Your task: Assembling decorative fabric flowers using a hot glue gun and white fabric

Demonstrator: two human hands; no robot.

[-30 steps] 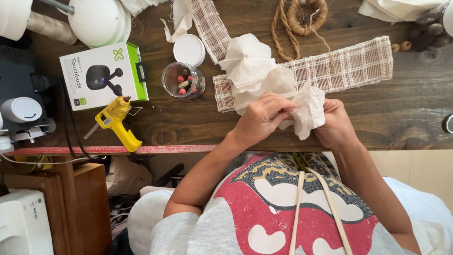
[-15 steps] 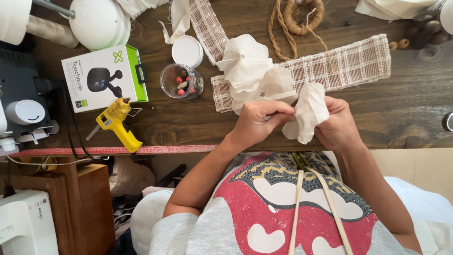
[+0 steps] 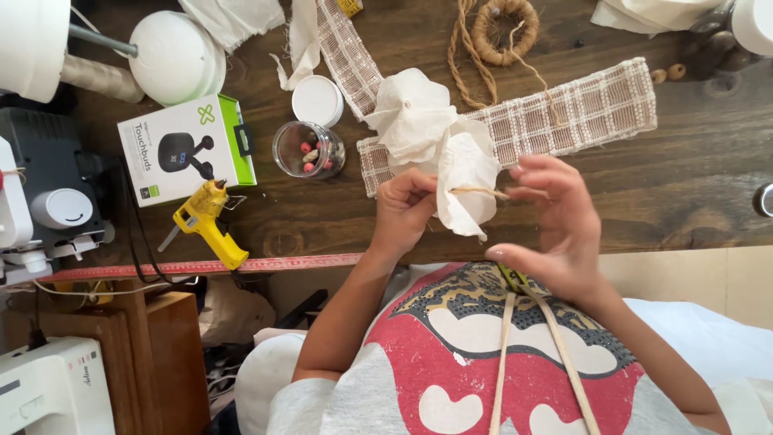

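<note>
Cream fabric bundle (image 3: 465, 181) hangs between both hands, just above near table edge. Left hand (image 3: 403, 211) closed, pinching bundle's left side. Right hand (image 3: 555, 229) open, fingers spread and curled, fingertips touching thin twine strand (image 3: 481, 192) crossing bundle. Bundle soft, crumpled, petal-like folds, gathered at middle. Behind it, second ruffled cream flower (image 3: 411, 117) rests on plaid woven ribbon (image 3: 580, 113), coarse, frayed edges. Dark wooden table (image 3: 692, 193), grain visible. Left: glass jar (image 3: 308, 151) with beads, yellow glue gun (image 3: 205, 221). Far: jute ring (image 3: 506, 31).
</note>
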